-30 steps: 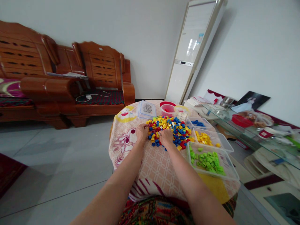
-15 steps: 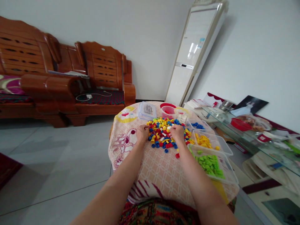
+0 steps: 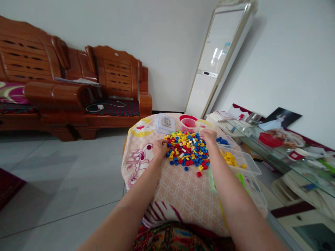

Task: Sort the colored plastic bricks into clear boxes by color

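A loose pile of small toy building bricks in red, yellow, blue and white lies mid-table. At its left edge is my left hand, fingers curled against the outer bricks; anything in them is too small to make out. My right hand is above the pile's far right corner with fingertips pinched together, and what they hold is hidden. Just beyond the right hand is a tub of blue bricks. Nearer along the right side are a clear tub of yellow bricks and another of green ones, partly covered by my right forearm.
A lidded clear box and a red bowl stand at the table's far side. A patterned cloth covers the round table. To the right is a cluttered glass shelf; wooden seats and a tall white cabinet unit stand behind.
My right hand has moved from the middle of the pile to the far right, above its corner near the tubs. My left hand has stayed at the pile's left edge.
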`<state>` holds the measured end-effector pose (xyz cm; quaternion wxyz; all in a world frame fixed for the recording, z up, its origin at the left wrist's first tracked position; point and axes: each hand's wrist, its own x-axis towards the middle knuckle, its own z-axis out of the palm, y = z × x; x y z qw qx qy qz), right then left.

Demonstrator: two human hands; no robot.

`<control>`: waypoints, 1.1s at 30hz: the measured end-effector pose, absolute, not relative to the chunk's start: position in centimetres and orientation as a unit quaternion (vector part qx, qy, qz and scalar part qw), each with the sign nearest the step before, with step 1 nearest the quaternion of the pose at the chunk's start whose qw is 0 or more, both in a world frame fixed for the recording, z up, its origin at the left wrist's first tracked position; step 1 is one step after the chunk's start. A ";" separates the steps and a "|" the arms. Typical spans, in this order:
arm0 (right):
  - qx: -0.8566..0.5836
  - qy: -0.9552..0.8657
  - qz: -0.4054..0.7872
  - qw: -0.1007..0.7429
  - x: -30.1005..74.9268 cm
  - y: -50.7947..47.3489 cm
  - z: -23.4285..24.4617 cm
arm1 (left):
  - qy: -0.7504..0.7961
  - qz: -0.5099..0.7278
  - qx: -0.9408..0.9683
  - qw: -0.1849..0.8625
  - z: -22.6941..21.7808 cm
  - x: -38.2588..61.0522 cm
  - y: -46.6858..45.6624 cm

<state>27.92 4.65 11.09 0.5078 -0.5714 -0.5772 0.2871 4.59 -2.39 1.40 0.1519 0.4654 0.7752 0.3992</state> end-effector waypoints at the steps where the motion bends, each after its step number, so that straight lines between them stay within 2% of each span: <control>1: -0.588 -0.596 0.286 0.466 27.4 3.8 10.2 | 0.776 0.398 0.465 0.152 1.4 4.6 -2.4; 5: -0.611 -0.676 0.252 0.325 25.4 0.7 7.4 | 0.773 0.399 0.467 0.156 1.7 4.6 -2.6; 10: -0.628 -0.767 0.047 0.121 23.8 -0.5 5.7 | 0.775 0.394 0.471 0.150 1.9 4.6 -2.8; 13: -0.620 -0.780 0.006 0.079 23.4 -0.6 5.0 | 0.774 0.392 0.473 0.152 1.8 4.6 -2.7; 18: -0.616 -0.784 -0.029 0.065 22.9 -1.2 4.8 | 0.774 0.394 0.470 0.155 1.7 4.7 -2.7; 22: -0.616 -0.783 -0.007 0.083 23.1 -1.7 5.6 | 0.775 0.390 0.473 0.153 1.7 4.6 -2.6; 27: -0.625 -0.754 0.057 0.193 23.6 -1.7 6.1 | 0.776 0.385 0.475 0.156 1.8 4.6 -2.6; 29: -0.616 -0.733 0.127 0.260 23.8 -1.6 6.1 | 0.776 0.381 0.477 0.155 1.8 4.7 -2.7; 33: -0.574 -0.623 0.360 0.392 24.2 -1.4 6.5 | 0.778 0.379 0.476 0.155 1.9 4.7 -2.7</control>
